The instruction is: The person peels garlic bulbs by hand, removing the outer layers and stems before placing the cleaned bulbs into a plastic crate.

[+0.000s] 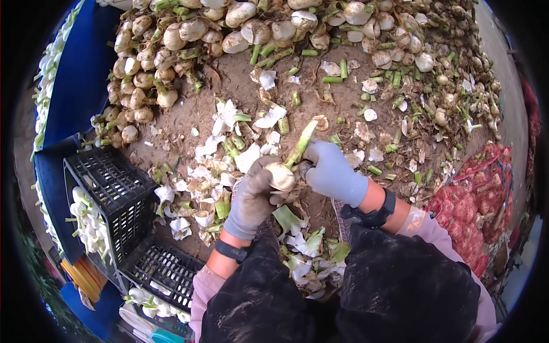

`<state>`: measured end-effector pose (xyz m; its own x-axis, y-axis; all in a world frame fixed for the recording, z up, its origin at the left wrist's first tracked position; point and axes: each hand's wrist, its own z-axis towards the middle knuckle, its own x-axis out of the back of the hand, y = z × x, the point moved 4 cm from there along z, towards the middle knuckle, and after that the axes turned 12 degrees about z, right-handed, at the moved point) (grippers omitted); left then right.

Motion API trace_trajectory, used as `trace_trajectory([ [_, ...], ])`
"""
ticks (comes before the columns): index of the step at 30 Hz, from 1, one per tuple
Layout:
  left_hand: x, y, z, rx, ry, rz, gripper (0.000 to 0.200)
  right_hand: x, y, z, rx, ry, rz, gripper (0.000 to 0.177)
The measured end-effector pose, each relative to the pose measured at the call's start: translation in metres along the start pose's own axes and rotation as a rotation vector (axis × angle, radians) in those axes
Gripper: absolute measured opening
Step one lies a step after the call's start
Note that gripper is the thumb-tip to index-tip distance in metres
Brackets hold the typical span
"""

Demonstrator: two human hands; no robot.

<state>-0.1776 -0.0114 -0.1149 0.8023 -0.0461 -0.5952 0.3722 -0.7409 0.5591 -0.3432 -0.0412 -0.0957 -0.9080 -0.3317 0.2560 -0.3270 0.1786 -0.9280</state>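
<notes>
A whitish garlic bulb point(281, 177) with a thick green stem point(301, 144) pointing up and to the right is in my left hand point(253, 197), whose gloved fingers are wrapped round it. Just right of the stem's base, my right hand point(335, 173), in a grey-blue glove, is closed near the bulb. Something small and dark shows at its fingertips, too unclear to name. Peeled white skins point(211, 166) and cut green stem pieces lie on the soil around and below both hands.
Unpeeled bulbs point(194, 28) are heaped along the back and right. Black crates point(117, 177) stand at the left, by a blue sheet point(83, 68) and trimmed white bulbs point(90, 226). Red mesh sacks point(472, 208) lie at the right.
</notes>
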Motion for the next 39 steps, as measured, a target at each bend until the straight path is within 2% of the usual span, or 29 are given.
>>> trace_trajectory([
  [1,-0.004,0.002,0.001,0.013,-0.093,-0.201,0.041,-0.001,0.0,0.0,0.004,-0.006,-0.002,0.019],
  [2,-0.005,0.005,0.002,0.006,-0.091,-0.2,0.041,-0.001,0.0,0.0,0.089,0.046,-0.12,0.021],
  [3,-0.003,0.008,0.004,-0.012,-0.024,-0.059,0.05,-0.001,0.001,-0.001,0.172,0.101,-0.237,0.023],
  [5,-0.001,0.015,0.006,-0.039,0.11,0.225,0.068,0.0,0.003,0.002,0.283,0.174,-0.125,0.019],
  [7,-0.005,0.021,0.002,-0.042,0.074,0.143,0.065,-0.012,0.016,0.004,-0.265,-0.098,0.631,0.02],
  [8,-0.005,0.022,0.001,-0.064,0.122,0.346,0.062,-0.01,0.008,0.006,-0.246,-0.159,0.702,0.022],
  [9,-0.004,0.023,-0.001,-0.086,0.17,0.551,0.065,-0.013,0.014,0.01,-0.247,-0.16,0.7,0.022],
  [11,0.004,0.021,0.0,-0.1,0.181,0.633,0.067,-0.024,0.031,0.015,-0.343,-0.142,0.55,0.021],
  [13,0.015,0.023,-0.001,-0.132,0.203,0.796,0.071,-0.028,0.029,0.013,-0.32,-0.106,0.691,0.021],
  [14,0.014,0.025,-0.004,0.034,0.133,0.634,0.064,-0.028,0.029,0.012,-0.394,-0.109,0.675,0.02],
  [15,0.04,0.013,-0.001,0.035,0.135,0.633,0.064,-0.028,0.029,0.009,-0.47,-0.113,0.658,0.021],
  [17,0.105,-0.025,0.012,-0.006,0.123,0.274,0.055,-0.021,0.007,-0.002,-0.406,-0.122,0.664,0.021],
  [18,0.041,0.02,0.009,-0.362,0.361,0.742,0.04,-0.018,-0.001,-0.005,-0.339,-0.132,0.668,0.022],
  [19,0.022,0.03,0.004,-0.36,0.362,0.741,0.04,-0.02,0.002,-0.006,-0.342,-0.132,0.668,0.022],
  [21,0.005,0.043,0.001,-0.361,0.459,0.995,0.032,-0.024,0.021,-0.008,-0.61,-0.09,0.718,0.024],
  [22,-0.006,0.049,0.002,-0.547,0.34,1.189,0.03,-0.021,0.013,-0.006,-0.268,-0.102,0.514,0.024],
  [23,-0.004,0.051,0.003,-0.551,0.338,1.19,0.03,-0.023,0.017,-0.009,-0.265,-0.099,0.513,0.024],
  [25,0.001,0.042,0.0,-0.291,0.129,1.249,0.031,-0.035,0.017,-0.018,-0.142,-0.215,0.395,0.026],
  [26,0.001,0.043,-0.002,-0.289,0.127,1.253,0.031,-0.027,0.015,-0.014,-0.24,-0.335,0.099,0.026],
  [27,0.005,0.041,-0.003,-0.169,0.162,1.013,0.028,-0.019,0.013,-0.007,-0.239,-0.333,0.097,0.026],
  [29,0.009,0.03,-0.008,0.072,0.22,0.52,0.022,0.007,0.01,0.001,-0.149,0.029,-0.4,0.026],
  [31,0.008,0.03,-0.009,0.103,0.158,0.488,0.023,0.011,0.041,-0.005,-0.146,-0.003,-0.37,0.023],
  [32,0.004,0.033,-0.008,-0.045,0.13,0.371,0.025,0.01,0.052,-0.005,-0.135,-0.04,-0.338,0.021],
  [33,0.004,0.037,-0.01,-0.188,0.105,0.254,0.028,0.002,0.027,-0.01,-0.187,-0.342,-0.362,0.019],
  [34,0.012,0.038,-0.008,-0.194,0.168,0.256,0.031,-0.01,0.0,-0.026,-0.239,-0.646,-0.377,0.018],
  [35,0.025,0.035,-0.009,-0.217,0.226,0.333,0.034,-0.026,0.003,-0.05,-0.15,-0.873,-0.218,0.019],
  [36,0.043,0.025,-0.001,-0.218,0.267,0.062,0.034,-0.034,-0.003,-0.069,-0.089,-1.066,0.045,0.02],
  [37,0.055,0.018,0.005,-0.211,0.306,-0.212,0.034,-0.027,-0.018,-0.073,-0.139,-1.168,0.228,0.02],
  [39,0.056,0.018,0.002,-0.193,0.301,-0.129,0.03,-0.013,-0.012,-0.056,-0.219,-1.028,0.242,0.02],
])
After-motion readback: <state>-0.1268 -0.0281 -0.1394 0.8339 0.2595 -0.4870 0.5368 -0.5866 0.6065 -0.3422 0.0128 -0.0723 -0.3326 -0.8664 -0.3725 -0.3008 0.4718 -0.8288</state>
